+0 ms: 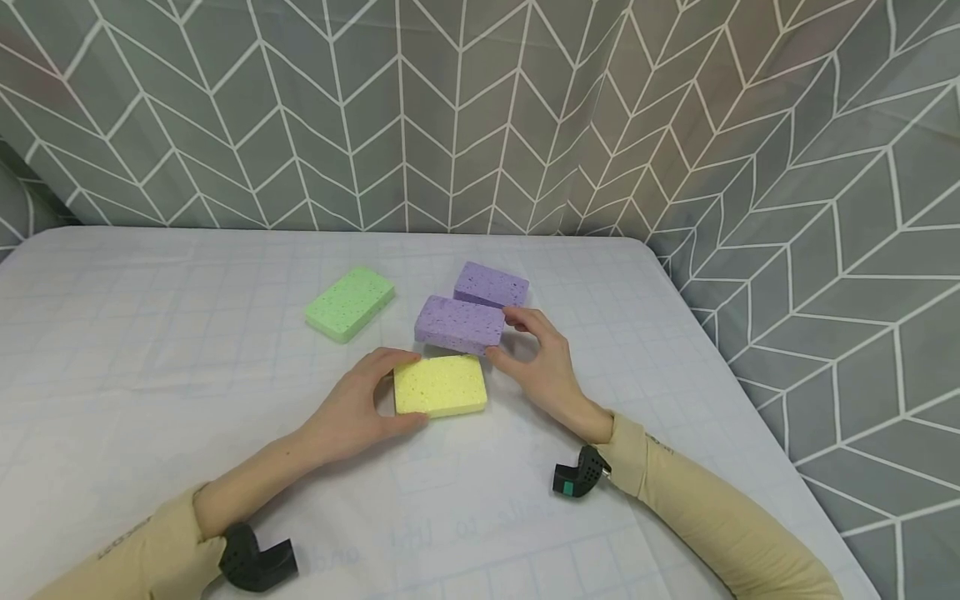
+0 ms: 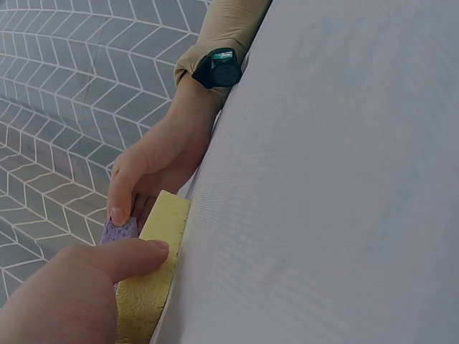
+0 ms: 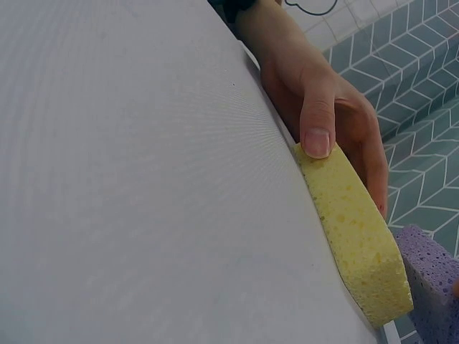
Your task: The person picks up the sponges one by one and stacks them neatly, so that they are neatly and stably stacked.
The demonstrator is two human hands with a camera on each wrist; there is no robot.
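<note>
My left hand [image 1: 358,410] grips a yellow sponge [image 1: 441,386] by its left end, thumb on the near edge and fingers on the far edge. In the left wrist view the thumb lies along the yellow sponge [image 2: 163,228]. Just behind it is a purple sponge [image 1: 459,325], pinched at its right end between the thumb and fingers of my right hand [image 1: 546,367]. A shadow shows under this purple sponge; whether it touches the table is unclear. A second purple sponge [image 1: 491,285] sits right behind the first, partly covered by it.
A green sponge [image 1: 350,304] lies to the left of the purple ones. White cloth with faint printed lines covers the table [image 1: 187,333]. A grey curtain [image 1: 420,117] with white chevron lines hangs behind and along the right edge. Black wrist cameras [image 1: 257,560] sit on both sleeves.
</note>
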